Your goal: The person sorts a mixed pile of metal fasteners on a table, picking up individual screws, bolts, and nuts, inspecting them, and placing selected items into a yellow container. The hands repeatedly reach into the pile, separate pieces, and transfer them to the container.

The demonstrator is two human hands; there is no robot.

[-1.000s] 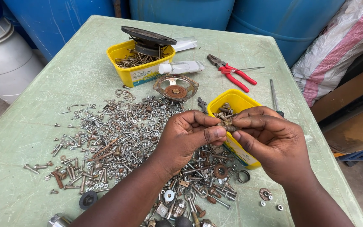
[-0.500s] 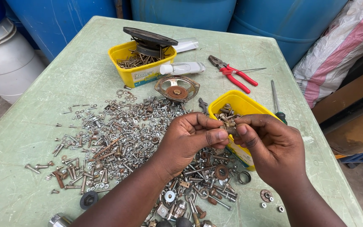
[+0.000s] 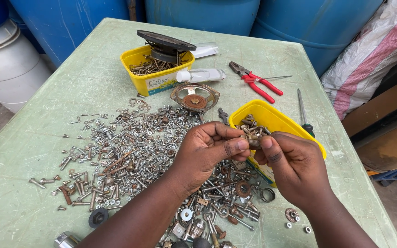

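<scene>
The small metal part pinched between the two hands is mostly hidden: fingertips cover both of its ends, and only a short rusty-brown, ridged middle shows, so whether it is a bolt with a nut or some other fastener cannot be told. It sits just above the near rim of the yellow tub, which serves as the landmark here. The left hand comes in from the left of the tub, thumb and forefinger closed on the part's left end. The right hand covers the tub's near wall and clamps the part's right end between thumb and forefinger; the two hands meet at the part, fingertips almost touching. The right hand hides the tub's front, and only a handful of brownish bolts and nuts shows inside at its far end.

Left of the tub a wide scatter of screws, nuts and washers spreads over the green table; the pieces are too small and tangled to sort by kind. Beyond the tub, to the left, a round rusty metal frame lies flat, and further back a second yellow tub holds nails under a dark disc. Red-handled pliers lie behind the landmark tub, and a screwdriver lies just beside its right edge. At the bottom edge, several larger metal pieces are cut off.
</scene>
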